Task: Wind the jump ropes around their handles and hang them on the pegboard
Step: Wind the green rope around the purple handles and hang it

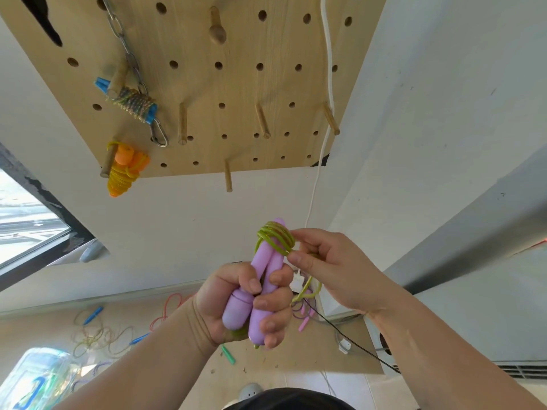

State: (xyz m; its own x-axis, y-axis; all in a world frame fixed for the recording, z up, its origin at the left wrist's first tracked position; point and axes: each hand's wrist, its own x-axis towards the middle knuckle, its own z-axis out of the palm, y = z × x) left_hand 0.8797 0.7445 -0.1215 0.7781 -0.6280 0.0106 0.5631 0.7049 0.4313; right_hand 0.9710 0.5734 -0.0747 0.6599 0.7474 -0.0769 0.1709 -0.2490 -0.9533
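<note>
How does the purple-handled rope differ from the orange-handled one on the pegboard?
The purple-handled jump rope with green cord is gripped in the left hand, the right hand pinching its cord; the orange-handled jump rope with yellow cord hangs on a wooden peg. The purple rope has few turns, near the handle tops, with loose cord trailing; the orange rope's coil covers most of its handles. Both have paired handles wrapped in cord.
</note>
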